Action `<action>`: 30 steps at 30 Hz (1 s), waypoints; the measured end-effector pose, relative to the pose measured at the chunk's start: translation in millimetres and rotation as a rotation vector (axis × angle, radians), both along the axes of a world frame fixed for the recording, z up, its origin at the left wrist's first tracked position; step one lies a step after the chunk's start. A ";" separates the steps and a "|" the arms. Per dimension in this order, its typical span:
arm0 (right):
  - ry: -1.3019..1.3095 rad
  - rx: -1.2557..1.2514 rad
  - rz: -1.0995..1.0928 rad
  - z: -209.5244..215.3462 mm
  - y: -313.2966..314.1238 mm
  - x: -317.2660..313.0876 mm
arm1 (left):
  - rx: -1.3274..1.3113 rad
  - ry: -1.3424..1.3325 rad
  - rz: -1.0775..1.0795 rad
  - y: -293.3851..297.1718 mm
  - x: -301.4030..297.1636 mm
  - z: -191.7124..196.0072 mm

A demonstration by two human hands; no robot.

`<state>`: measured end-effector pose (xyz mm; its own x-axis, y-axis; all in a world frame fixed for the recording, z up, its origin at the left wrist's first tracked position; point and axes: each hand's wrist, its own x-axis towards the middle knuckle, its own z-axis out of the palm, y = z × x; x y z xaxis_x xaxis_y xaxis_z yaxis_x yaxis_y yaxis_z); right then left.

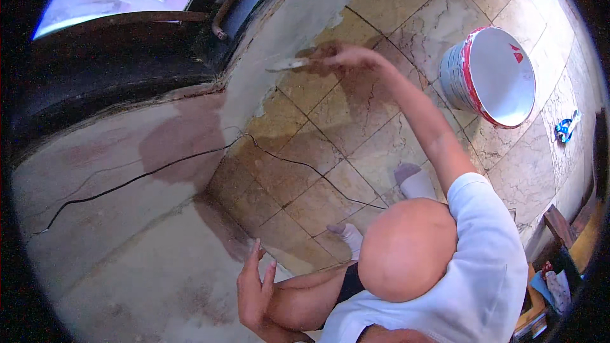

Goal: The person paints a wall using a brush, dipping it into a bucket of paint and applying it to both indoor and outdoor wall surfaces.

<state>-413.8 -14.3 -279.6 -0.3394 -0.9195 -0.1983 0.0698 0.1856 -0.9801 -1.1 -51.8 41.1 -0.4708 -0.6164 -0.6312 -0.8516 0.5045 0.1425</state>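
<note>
My right arm stretches out over the marble-tiled floor (356, 121). At its end, my right hand (349, 58) is closed around a putty knife (289, 65). The thin, pale blade lies against the lower part of a whitish plastered wall (254, 86), close to where it meets the tiles. The handle is hidden in the shadowed fingers. My left hand (253, 286) is beside my bent leg at the lower left. Its fingers are stretched and apart, with nothing in them.
A white bucket (454, 79) with a red rim stands on the right. A black cable (155, 170) runs down the left wall and across the tiles. Farther right lies a small blue-and-white item (564, 129). Wood pieces (559, 227) and clutter fill the lower right corner.
</note>
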 end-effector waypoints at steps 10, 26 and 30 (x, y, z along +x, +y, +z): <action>-0.187 -0.143 -0.853 -4.1 89.0 -48.2 | 0.007 -0.020 0.003 -5.8 -2.1 -4.8; -0.002 -0.063 -0.343 28.1 -10.9 151.8 | -0.012 -0.037 -0.109 2.4 -22.8 -7.9; 0.054 -0.067 -0.583 -7.1 3.6 130.0 | 0.131 0.038 -0.239 -6.9 -33.8 -11.9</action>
